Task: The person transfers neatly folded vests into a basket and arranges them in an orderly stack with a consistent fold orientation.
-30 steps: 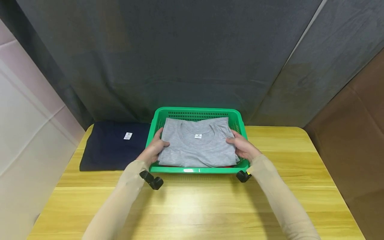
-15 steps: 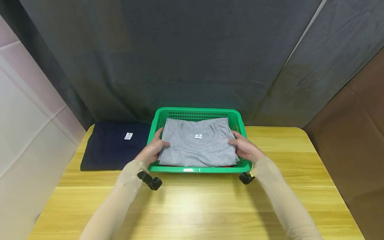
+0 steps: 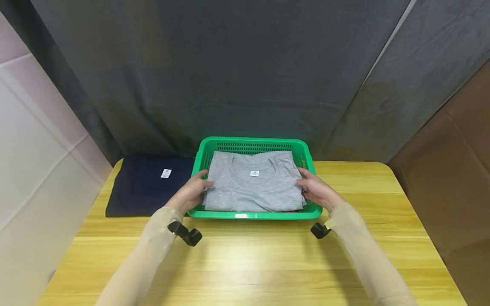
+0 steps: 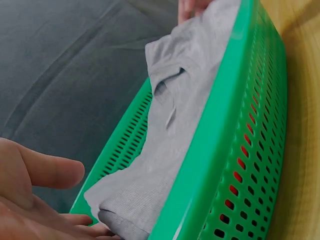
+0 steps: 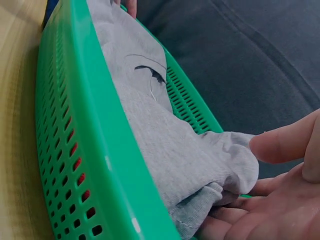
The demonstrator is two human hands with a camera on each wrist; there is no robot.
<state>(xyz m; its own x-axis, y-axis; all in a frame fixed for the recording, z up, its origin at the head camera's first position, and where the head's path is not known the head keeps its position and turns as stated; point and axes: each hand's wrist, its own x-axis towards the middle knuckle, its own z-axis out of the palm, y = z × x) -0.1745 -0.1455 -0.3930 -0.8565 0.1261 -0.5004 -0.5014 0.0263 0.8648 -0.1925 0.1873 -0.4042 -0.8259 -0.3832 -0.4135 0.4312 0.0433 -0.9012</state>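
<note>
A folded grey T-shirt with a white neck label lies in the green plastic basket. My left hand is at the shirt's left edge. In the left wrist view its thumb stands clear of the cloth, while the fingertips reach the folded side. At the other end is my right hand, fingers loosely extended. The right wrist view has its thumb at the shirt's corner and the other fingers low beside the fold, partly hidden by cloth. Something red shows beneath the shirt through the basket's holes.
A folded dark navy garment with a white label lies on the wooden table, left of the basket. Grey curtain hangs behind. A white panel stands at left, a brown one at right.
Both hands have drawn slightly outward from the grey T-shirt, the left thumb coming off the cloth. The shirt stays in place in the basket.
</note>
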